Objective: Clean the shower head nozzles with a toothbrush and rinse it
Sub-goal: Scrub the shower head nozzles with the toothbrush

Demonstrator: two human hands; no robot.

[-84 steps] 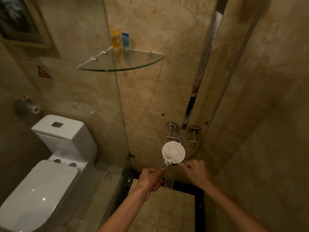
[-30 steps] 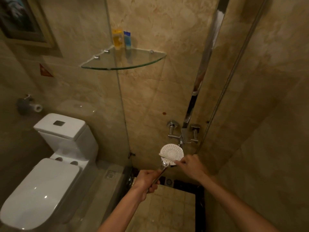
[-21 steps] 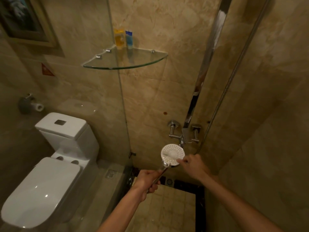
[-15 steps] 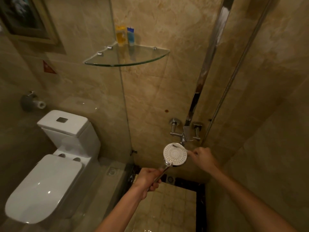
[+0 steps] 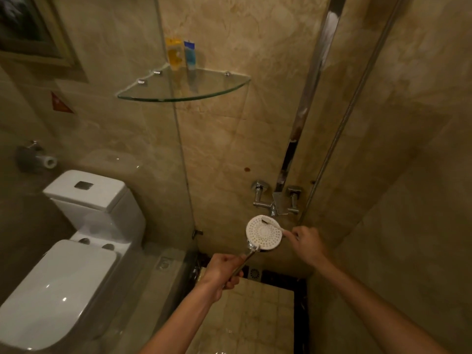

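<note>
The left hand is curled tight around the chrome handle of the shower head, holding its white nozzle face up toward the camera. The right hand pinches the white toothbrush, whose bristle end lies across the upper part of the face. Half a second ago the brush sat at the top rim; it now reaches further in. The shower head sits just above the left hand and left of the right hand, below the mixer tap.
</note>
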